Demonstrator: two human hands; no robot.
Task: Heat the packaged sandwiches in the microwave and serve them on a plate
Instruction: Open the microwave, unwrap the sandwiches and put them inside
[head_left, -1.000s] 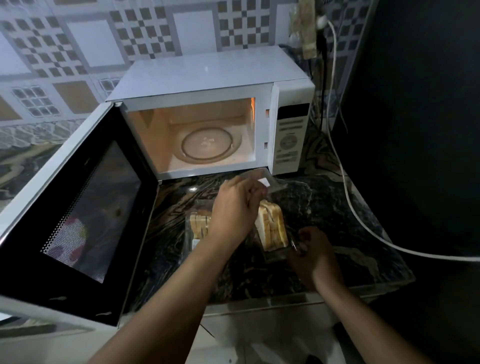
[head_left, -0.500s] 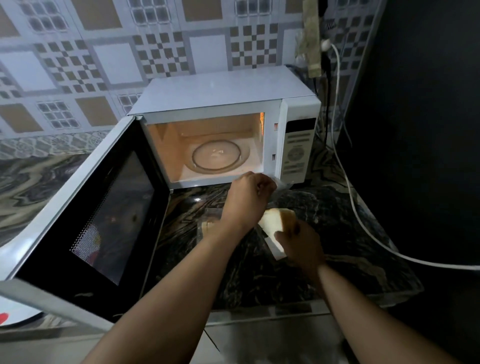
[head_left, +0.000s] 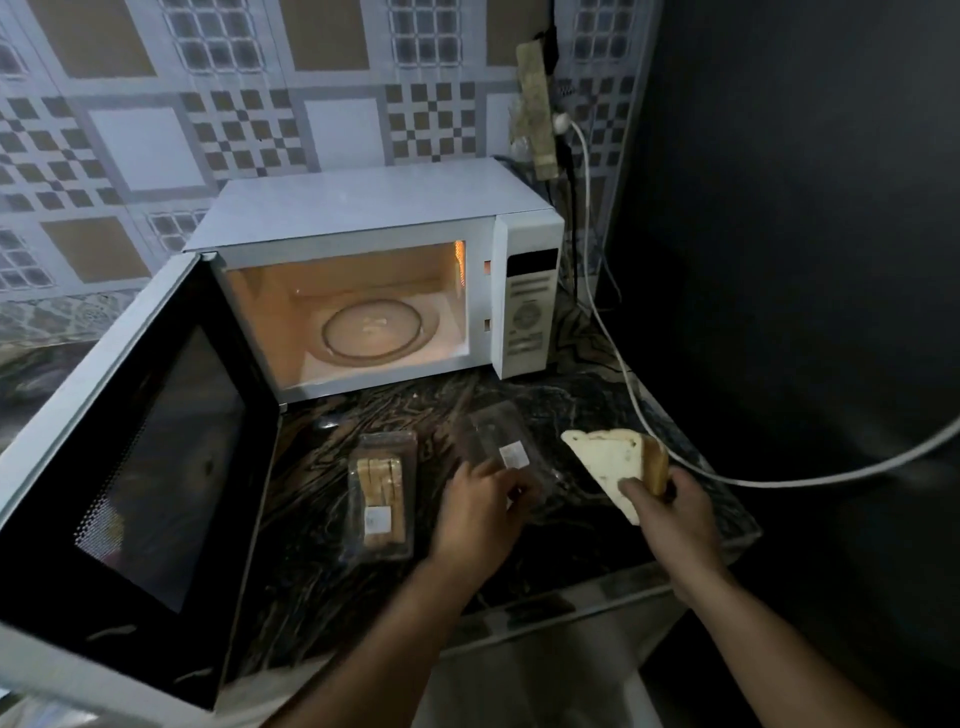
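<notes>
1. While your right hand (head_left: 670, 506) grips the unwrapped sandwich (head_left: 615, 460) by its lower corner, fingers and thumb curled round it, the sandwich is held clear above the dark marble counter (head_left: 322, 545), right of the packs.
2. Your left hand (head_left: 480, 512) rests on the empty clear package (head_left: 501, 447); fingers are curled at its near edge by the white label, apparently pinching the plastic. The package lies on the counter in front of the microwave (head_left: 374, 208).
3. The second sandwich pack (head_left: 382, 493), still sealed, lies flat on the counter just left of your left hand, label facing up.
4. Microwave door (head_left: 156, 441) stands swung wide to the left. Interior is lit; the glass turntable (head_left: 376, 330) sits bare inside.
5. A white cable (head_left: 618, 358) runs from the wall socket strip (head_left: 535, 109) down past the microwave's right side and off to the right, passing behind the held sandwich.
</notes>
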